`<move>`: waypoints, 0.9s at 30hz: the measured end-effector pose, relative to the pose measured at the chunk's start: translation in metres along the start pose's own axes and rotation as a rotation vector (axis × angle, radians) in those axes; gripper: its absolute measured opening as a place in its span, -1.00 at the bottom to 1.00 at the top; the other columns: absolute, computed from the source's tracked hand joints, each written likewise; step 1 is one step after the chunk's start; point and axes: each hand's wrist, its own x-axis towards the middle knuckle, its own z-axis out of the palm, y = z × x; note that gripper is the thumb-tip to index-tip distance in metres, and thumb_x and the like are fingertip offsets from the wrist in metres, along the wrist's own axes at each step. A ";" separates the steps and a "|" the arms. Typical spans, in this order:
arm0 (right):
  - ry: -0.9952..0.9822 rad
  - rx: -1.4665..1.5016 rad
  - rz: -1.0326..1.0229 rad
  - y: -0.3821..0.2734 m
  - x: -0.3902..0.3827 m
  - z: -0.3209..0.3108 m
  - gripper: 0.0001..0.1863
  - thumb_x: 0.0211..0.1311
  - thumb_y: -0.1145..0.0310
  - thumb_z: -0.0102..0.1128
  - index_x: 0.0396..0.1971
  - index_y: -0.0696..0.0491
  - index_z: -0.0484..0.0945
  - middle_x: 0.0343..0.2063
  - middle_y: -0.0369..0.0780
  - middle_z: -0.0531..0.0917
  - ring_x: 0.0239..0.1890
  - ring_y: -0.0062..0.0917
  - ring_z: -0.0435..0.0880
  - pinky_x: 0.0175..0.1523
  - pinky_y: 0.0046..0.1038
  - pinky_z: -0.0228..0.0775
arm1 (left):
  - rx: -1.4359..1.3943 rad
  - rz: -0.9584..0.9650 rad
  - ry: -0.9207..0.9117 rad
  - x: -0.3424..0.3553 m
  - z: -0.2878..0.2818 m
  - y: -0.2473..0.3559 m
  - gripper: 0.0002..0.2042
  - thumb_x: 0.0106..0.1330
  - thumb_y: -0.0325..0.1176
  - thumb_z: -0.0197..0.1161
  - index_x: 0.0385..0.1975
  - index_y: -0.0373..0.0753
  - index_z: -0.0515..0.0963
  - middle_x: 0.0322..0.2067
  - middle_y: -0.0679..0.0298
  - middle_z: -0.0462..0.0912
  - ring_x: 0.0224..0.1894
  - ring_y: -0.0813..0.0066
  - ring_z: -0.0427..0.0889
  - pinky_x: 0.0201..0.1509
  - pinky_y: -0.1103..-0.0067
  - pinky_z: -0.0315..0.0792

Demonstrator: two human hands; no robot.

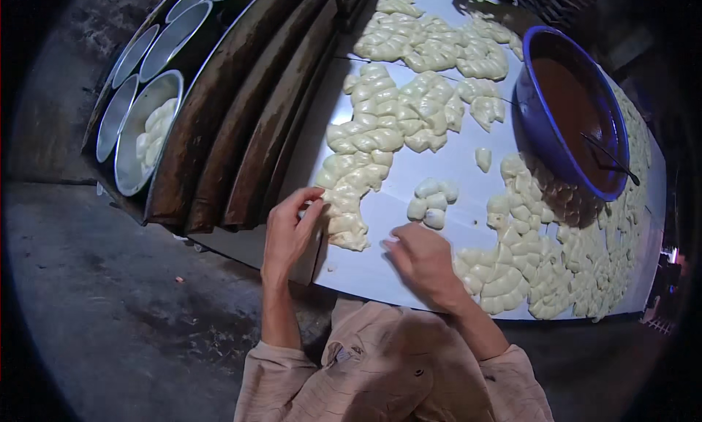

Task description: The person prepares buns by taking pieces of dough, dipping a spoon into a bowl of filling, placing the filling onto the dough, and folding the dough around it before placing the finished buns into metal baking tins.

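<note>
My left hand (287, 235) is at the near left edge of the table, its thumb and forefinger apart beside a strip of pale, glossy dough pieces (347, 221). Whether the fingertips touch the dough is hard to make out. To the right, my right hand (424, 265) is low over the white tabletop (395, 202), fingers curled in with the thumb against them. A whitish spot shows at its fingertips, too small to name. Just beyond that hand lies a small cluster of dough pieces (433, 200). More dough pieces (504, 272) spread to its right.
A blue tub (537, 107) of brown liquid, with a dark-handled utensil (610, 159) in it, stands at the right. On the left are stacked dark curved trays (241, 107) and a rack of metal tins (129, 162), one holding dough (156, 133). Dough also covers the table's far end.
</note>
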 end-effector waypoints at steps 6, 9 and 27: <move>-0.003 -0.232 -0.259 -0.008 0.008 0.076 -0.67 0.09 0.15 0.39 -0.26 0.02 0.53 -0.36 -0.22 0.51 -0.39 -0.34 0.54 -0.32 -0.31 0.35 | -0.001 0.101 0.059 -0.039 0.006 -0.028 -0.80 0.29 -0.50 0.20 -0.12 -0.31 0.64 -0.23 0.11 0.70 -0.15 0.28 0.69 -0.08 0.49 0.52; 0.000 -0.170 -0.245 -0.004 0.008 0.079 -0.76 0.11 0.28 0.36 -0.30 0.06 0.55 -0.37 -0.20 0.54 -0.41 -0.34 0.57 -0.34 -0.34 0.39 | 0.175 0.232 -0.029 -0.045 0.012 -0.027 -0.76 0.17 -0.53 0.22 -0.16 -0.21 0.66 0.00 0.10 0.61 0.12 0.13 0.56 0.11 0.34 0.46; 0.061 0.017 0.101 -0.006 0.005 0.042 -0.72 0.20 0.39 0.19 -0.09 0.10 0.61 -0.36 -0.11 0.67 -0.30 -0.33 0.67 -0.18 -0.28 0.48 | 0.297 0.550 0.021 -0.026 0.040 -0.040 -0.67 0.06 -0.25 0.49 -0.17 -0.16 0.65 0.04 0.24 0.59 0.25 0.10 0.44 0.34 0.18 0.21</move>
